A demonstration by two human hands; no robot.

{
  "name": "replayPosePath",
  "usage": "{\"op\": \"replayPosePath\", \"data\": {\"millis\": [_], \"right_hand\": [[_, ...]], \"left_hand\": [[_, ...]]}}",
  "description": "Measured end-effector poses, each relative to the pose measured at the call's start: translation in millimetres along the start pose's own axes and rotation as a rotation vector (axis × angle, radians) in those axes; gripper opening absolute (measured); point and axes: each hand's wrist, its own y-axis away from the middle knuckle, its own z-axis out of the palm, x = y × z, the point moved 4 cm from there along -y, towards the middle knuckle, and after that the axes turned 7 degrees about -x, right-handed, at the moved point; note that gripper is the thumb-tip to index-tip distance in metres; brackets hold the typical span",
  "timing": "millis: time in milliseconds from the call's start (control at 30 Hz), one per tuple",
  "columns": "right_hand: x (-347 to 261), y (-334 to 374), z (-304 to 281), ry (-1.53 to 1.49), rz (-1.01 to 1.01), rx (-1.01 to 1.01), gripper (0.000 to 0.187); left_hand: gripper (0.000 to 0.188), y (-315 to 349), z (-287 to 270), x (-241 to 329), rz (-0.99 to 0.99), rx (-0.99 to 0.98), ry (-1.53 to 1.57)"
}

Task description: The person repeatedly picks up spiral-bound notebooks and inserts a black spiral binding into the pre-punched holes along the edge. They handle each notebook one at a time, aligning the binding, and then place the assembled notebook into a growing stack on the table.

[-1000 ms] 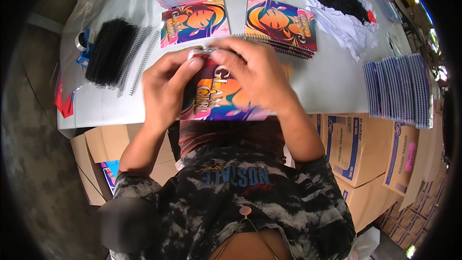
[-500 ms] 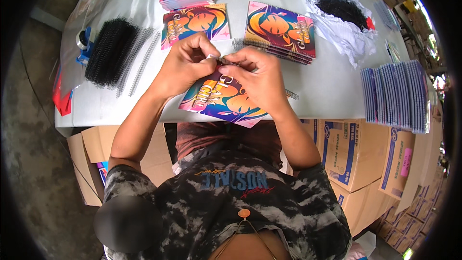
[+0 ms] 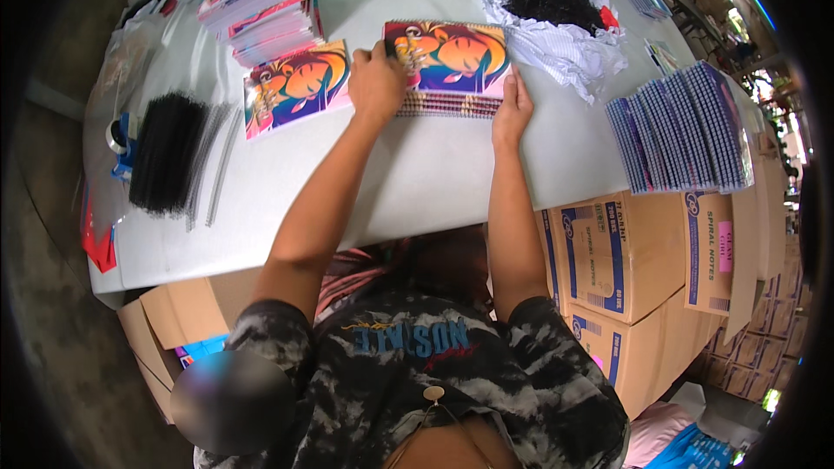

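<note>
Between my two hands is a spiral notebook (image 3: 460,59) with a colourful cartoon-face cover, its coil along the far edge. It lies on a small stack of notebooks (image 3: 447,104) whose coiled edges show on the near side. My left hand (image 3: 376,85) is closed round its left edge, with the fingertips partly hidden. At the near right corner my right hand (image 3: 512,111) grips the other side, thumb on the cover. Left of my left hand, a similar illustrated cover (image 3: 297,87) lies on the table.
A tall pile of covers and pages (image 3: 276,30) stands far left. Black plastic coils (image 3: 167,155) lie at the left beside a blue tape dispenser (image 3: 123,146). White cloth (image 3: 556,56) holds tangled black coils (image 3: 552,10). Bound notebooks (image 3: 682,135) stand in a row right; cartons (image 3: 608,252) sit below the table.
Both hands have left their pinch at the notebook's bound edge near the table's front. They now hold a notebook by its sides farther away, on the stack. The view has shifted.
</note>
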Motion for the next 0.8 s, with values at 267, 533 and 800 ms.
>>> {"op": "replayPosePath", "data": {"millis": [267, 533, 800], "right_hand": [[-8.2, 7.6, 2.7, 0.179, -0.045, 0.097, 0.043], [-89.7, 59.5, 40.7, 0.379, -0.59, -0.095, 0.061], [-111.6, 217.5, 122.7, 0.675, -0.383, -1.284, 0.093]], "left_hand": [[0.037, 1.3, -25.6, -33.1, 0.199, 0.257, -0.016], [0.05, 19.6, -73.4, -129.1, 0.189, -0.218, -0.476], [0.049, 111.9, -123.0, -112.2, 0.34, -0.382, -0.255]]}}
